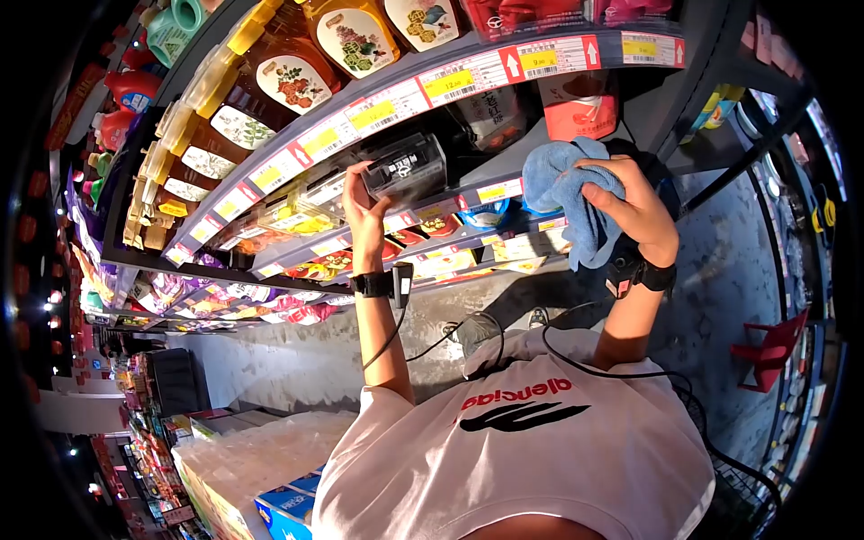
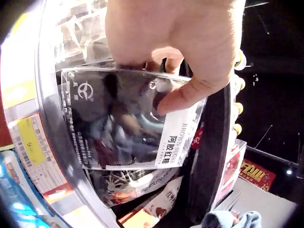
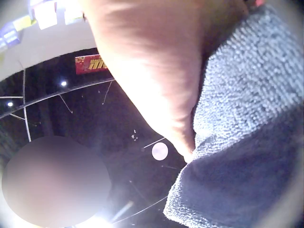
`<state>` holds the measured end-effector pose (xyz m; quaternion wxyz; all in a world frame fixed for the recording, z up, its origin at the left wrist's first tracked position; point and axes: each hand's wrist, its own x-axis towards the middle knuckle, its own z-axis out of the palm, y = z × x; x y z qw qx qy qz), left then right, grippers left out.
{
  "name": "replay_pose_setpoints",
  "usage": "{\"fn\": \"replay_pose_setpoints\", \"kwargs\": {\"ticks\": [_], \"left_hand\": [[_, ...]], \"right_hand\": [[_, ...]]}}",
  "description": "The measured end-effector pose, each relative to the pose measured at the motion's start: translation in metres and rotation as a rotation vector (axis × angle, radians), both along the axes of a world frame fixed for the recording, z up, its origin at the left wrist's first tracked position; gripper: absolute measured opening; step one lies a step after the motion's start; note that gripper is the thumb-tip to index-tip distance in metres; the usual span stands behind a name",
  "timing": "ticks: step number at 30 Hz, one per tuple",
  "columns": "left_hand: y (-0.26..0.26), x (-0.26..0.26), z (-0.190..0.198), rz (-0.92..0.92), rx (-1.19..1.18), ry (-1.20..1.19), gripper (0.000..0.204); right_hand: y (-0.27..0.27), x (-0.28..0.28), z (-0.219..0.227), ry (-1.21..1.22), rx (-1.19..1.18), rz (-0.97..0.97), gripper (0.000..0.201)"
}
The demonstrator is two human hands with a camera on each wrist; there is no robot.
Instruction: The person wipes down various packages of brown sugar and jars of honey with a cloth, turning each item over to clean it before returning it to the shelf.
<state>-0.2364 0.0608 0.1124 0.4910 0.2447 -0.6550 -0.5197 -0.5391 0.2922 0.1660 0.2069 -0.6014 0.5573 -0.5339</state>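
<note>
My left hand (image 1: 364, 205) grips a glossy black pouch of brown sugar (image 1: 412, 167) at the middle shelf. In the left wrist view the thumb lies over the front of the pouch (image 2: 111, 121), beside a white label, and the other fingers go behind its upper edge. Lower down, another dark packet (image 2: 126, 187) sits behind it. A blue terry cloth (image 1: 589, 220) is bunched in my right hand (image 1: 643, 211), hanging down below the fingers. The right wrist view shows the cloth (image 3: 251, 85) close up against that hand.
Honey bottles (image 1: 292, 76) line the shelf above, behind a strip of price tags (image 1: 373, 115). A red pouch (image 1: 580, 106) stands to the right of the sugar. Below are more packets (image 1: 486, 214). A red stool (image 1: 771, 351) is on the floor at right; cables (image 1: 621, 371) hang across the shirt.
</note>
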Motion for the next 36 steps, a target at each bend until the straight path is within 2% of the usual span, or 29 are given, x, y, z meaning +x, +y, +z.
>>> {"fn": "replay_pose_setpoints", "kwargs": {"ticks": [2, 3, 4, 6, 7, 8, 10, 11, 14, 16, 19, 20, 22, 25, 26, 28, 29, 30, 32, 33, 34, 36], "left_hand": [[-0.007, -0.001, -0.002, 0.046, 0.053, 0.006, 0.061], [-0.008, -0.005, -0.004, 0.100, -0.032, -0.027, 0.061], [-0.010, -0.007, -0.004, 0.159, -0.216, -0.115, 0.066], [0.002, -0.018, -0.009, 0.379, -0.404, -0.125, 0.071], [0.006, -0.019, -0.009, 0.327, -0.405, -0.115, 0.076], [0.009, -0.017, -0.006, 0.461, -0.537, -0.308, 0.075], [0.025, -0.024, -0.001, 0.634, -0.719, -0.440, 0.074], [0.022, -0.027, -0.005, 0.679, -0.776, -0.461, 0.072], [0.025, -0.038, -0.010, 0.708, -0.877, -0.617, 0.073], [0.042, -0.051, 0.003, 0.555, -0.868, -0.542, 0.073], [0.045, -0.081, 0.009, 0.416, -0.739, -0.374, 0.065], [0.041, -0.092, 0.007, 0.525, -0.750, -0.332, 0.060], [0.041, -0.110, 0.026, 0.558, -0.642, -0.268, 0.053], [0.029, -0.135, 0.026, 0.636, -0.695, -0.142, 0.050], [0.027, -0.139, 0.026, 0.633, -0.696, -0.135, 0.050], [0.027, -0.143, 0.034, 0.655, -0.448, -0.306, 0.046], [0.015, -0.143, 0.034, 0.592, -0.430, -0.143, 0.038], [0.019, -0.141, 0.041, 0.659, -0.512, -0.142, 0.029], [0.016, -0.142, 0.041, 0.462, -0.404, 0.080, 0.026], [0.023, -0.138, 0.044, 0.391, -0.315, 0.027, 0.024], [0.026, -0.133, 0.042, 0.404, -0.328, -0.099, 0.025], [0.029, -0.126, 0.036, 0.524, -0.363, -0.261, 0.029]], "right_hand": [[0.001, -0.005, -0.004, -0.021, -0.003, 0.031, 0.035], [0.000, -0.007, -0.006, -0.043, -0.007, 0.064, 0.035], [-0.002, -0.010, -0.009, -0.042, -0.006, 0.068, 0.035], [-0.007, -0.018, -0.022, -0.174, 0.032, 0.172, 0.035], [-0.010, -0.021, -0.033, -0.109, 0.005, 0.131, 0.035], [-0.008, -0.024, -0.040, -0.106, 0.005, 0.133, 0.035], [-0.004, -0.019, -0.038, -0.219, -0.108, 0.029, 0.036], [-0.005, -0.023, -0.041, -0.321, -0.095, 0.058, 0.034], [-0.011, -0.036, -0.054, -0.545, -0.119, 0.005, 0.031], [-0.012, -0.035, -0.053, -0.688, -0.140, -0.099, 0.031], [-0.012, -0.036, -0.048, -0.778, -0.135, -0.122, 0.032], [-0.011, -0.032, -0.044, -0.802, -0.128, -0.147, 0.033], [-0.008, -0.026, -0.037, -0.821, -0.128, -0.176, 0.034], [-0.001, -0.027, -0.034, -0.780, -0.122, -0.201, 0.034], [0.000, -0.028, -0.035, -0.775, -0.127, -0.205, 0.034], [0.003, -0.030, -0.037, -0.679, -0.186, -0.243, 0.033], [0.006, -0.030, -0.035, -0.635, -0.191, -0.260, 0.034], [0.007, -0.030, -0.035, -0.636, -0.195, -0.265, 0.034], [0.006, -0.032, -0.032, -0.679, -0.209, -0.283, 0.034], [0.003, -0.034, -0.032, -0.678, -0.218, -0.288, 0.034], [-0.001, -0.034, -0.035, -0.722, -0.251, -0.310, 0.035], [-0.008, -0.033, -0.036, -0.767, -0.288, -0.332, 0.035]]}}
